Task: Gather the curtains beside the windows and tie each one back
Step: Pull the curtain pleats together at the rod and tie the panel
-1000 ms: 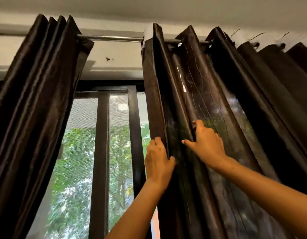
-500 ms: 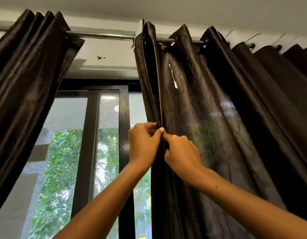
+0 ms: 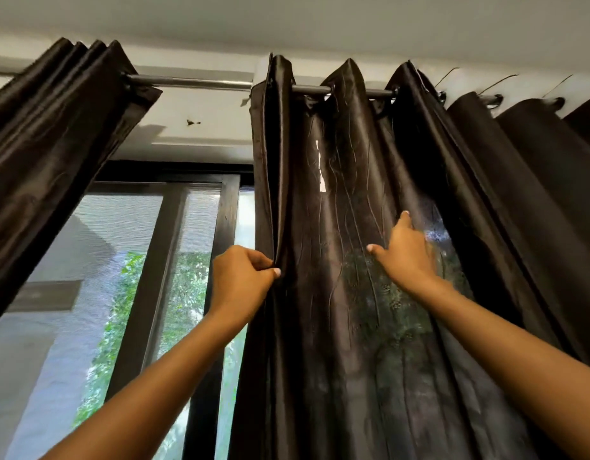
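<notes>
Two dark brown, satiny curtains hang by eyelets from one metal rod (image 3: 194,84) under the ceiling. The left curtain (image 3: 51,154) is bunched into tight pleats at the far left. Between the two shows one window (image 3: 174,260) with a dark frame and fine mesh, green leaves beyond it. The left hand (image 3: 242,282) pinches the near edge fold of the right curtain (image 3: 353,227), fingers curled with the thumb against them. This curtain falls in broad, glossy folds with wavy stitched lines. The right hand (image 3: 408,252) lies on a fold farther right, thumb spread wide, fingers straight.
</notes>
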